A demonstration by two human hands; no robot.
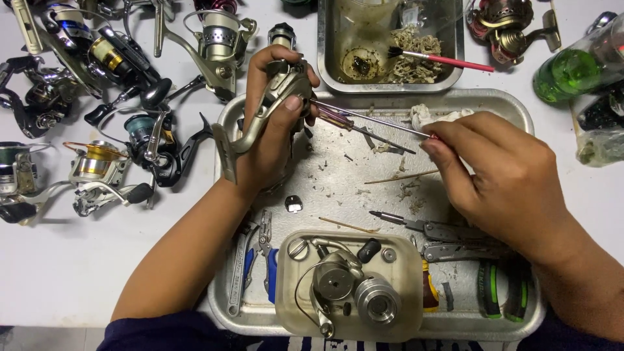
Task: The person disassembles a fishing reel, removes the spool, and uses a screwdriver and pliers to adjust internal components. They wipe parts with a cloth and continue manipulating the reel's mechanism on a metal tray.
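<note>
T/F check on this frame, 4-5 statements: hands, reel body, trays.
1. The left hand holds a fishing reel body above the metal tray. True.
2. The right hand holds the red-handled brush. False: it grips a thin screwdriver; the brush lies in the small steel pan.
3. The screwdriver tip meets the reel body. True.
4. The plastic tub at the tray's near edge holds only screws. False: it holds a spool and other reel parts.

Your two arms are bare. Your left hand and right hand wear no gloves or rings. Your shirt is dark blue.
</note>
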